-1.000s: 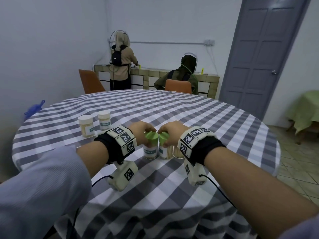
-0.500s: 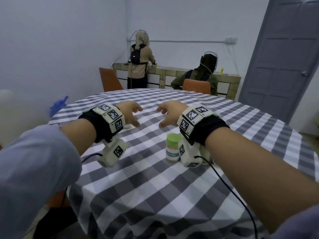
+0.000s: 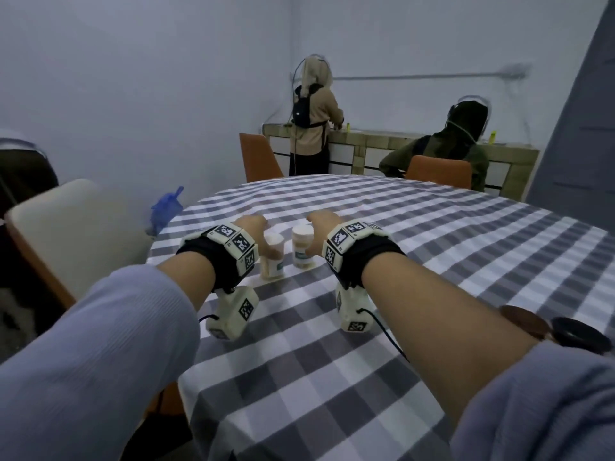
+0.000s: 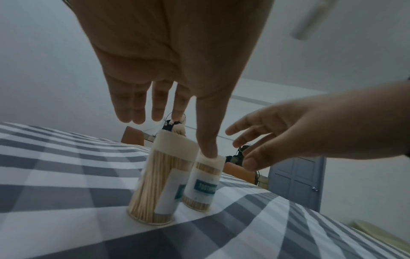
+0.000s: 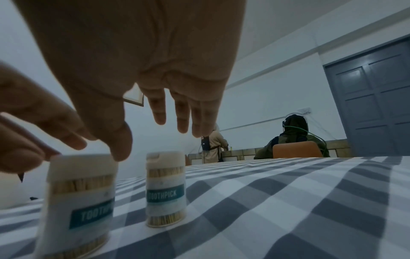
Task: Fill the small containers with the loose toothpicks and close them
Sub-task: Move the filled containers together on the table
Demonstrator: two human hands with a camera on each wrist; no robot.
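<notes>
Left hand (image 4: 168, 57) and right hand (image 5: 142, 52), fingers spread and holding nothing, descend over two clear plastic toothpick jars with cream caps: near-left jar (image 3: 273, 257) and far-right jar (image 3: 302, 247), upright and close together on the grey-checked tablecloth (image 3: 332, 377). Advice: grasp each body low, keeping it upright, clear of its neighbour.

- The room is dim, with flat bluish-grey light and no single source in view; shadows on the checked tablecloth (image 3: 332, 377) are soft and faint.
- Head view: straight lines bow toward the edges, and the grey door (image 3: 579, 134) at the right edge leans inward.
- Left wrist view: the nearer toothpick container (image 4: 159, 184) is smeared by blur.
- Right wrist view: the palm (image 5: 137, 45) at upper centre is dark and underexposed, and the container at lower left (image 5: 80, 206) is out of focus.
</notes>
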